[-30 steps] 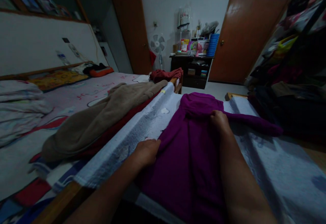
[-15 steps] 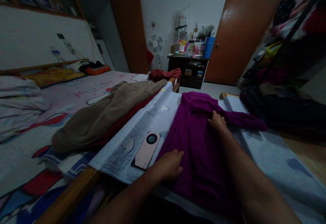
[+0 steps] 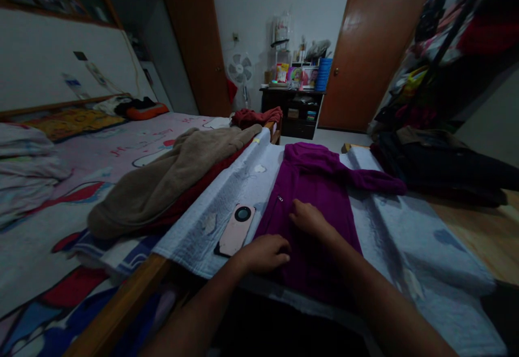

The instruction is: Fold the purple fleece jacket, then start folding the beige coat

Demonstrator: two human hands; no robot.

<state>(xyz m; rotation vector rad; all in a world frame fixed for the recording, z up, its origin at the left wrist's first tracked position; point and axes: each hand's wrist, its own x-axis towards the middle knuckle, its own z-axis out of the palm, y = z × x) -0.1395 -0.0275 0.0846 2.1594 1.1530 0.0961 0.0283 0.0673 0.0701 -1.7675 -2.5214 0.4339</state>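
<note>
Purple garment [image 3: 312, 181] lies spread right of centre frame on pale cloth [image 3: 405, 238], a phone [image 3: 235, 235] beside it; my left hand [image 3: 267, 253], thumb and fingers apart, is at its lower left. Whether my right hand's [image 3: 308, 217] curled fingers pinch fabric, I cannot tell.

purple garment [image 3: 322, 186]: matt cloth | brown fleece [image 3: 174, 176]: fuzzy | right door [image 3: 349, 59]: glossy wood

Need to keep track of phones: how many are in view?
1: the pinkish phone lies camera side up on the pale blue sheet, to the left of the purple garment, near the left hand. Others could be hidden from view.
</note>
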